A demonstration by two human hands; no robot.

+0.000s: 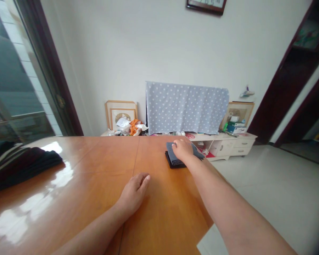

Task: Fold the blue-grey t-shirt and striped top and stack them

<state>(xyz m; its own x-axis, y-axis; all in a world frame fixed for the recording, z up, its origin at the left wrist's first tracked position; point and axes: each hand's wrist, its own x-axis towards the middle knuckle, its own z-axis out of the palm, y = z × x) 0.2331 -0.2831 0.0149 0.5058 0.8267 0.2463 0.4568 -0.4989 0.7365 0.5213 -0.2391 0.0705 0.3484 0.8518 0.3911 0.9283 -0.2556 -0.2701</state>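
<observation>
On the right side of the wooden table, my right hand (183,150) rests over a folded blue-grey garment (172,153). Its thumb lies along the top, and the fingers curl over the far side, partly hidden. A black folded garment (173,165) shows beneath the blue-grey one, its edge touching the tabletop. My left hand (134,191) lies on the table nearer to me, left of the folded stack and apart from it. Its fingers are loosely extended, and nothing shows in them.
A heap of dark clothes (26,164) lies on the left of the glossy table (95,159). Beyond the table, a low white cabinet (232,145) carries a dotted cloth cover (186,108), picture frames and clutter. Tiled floor (276,184) lies past the table's right edge.
</observation>
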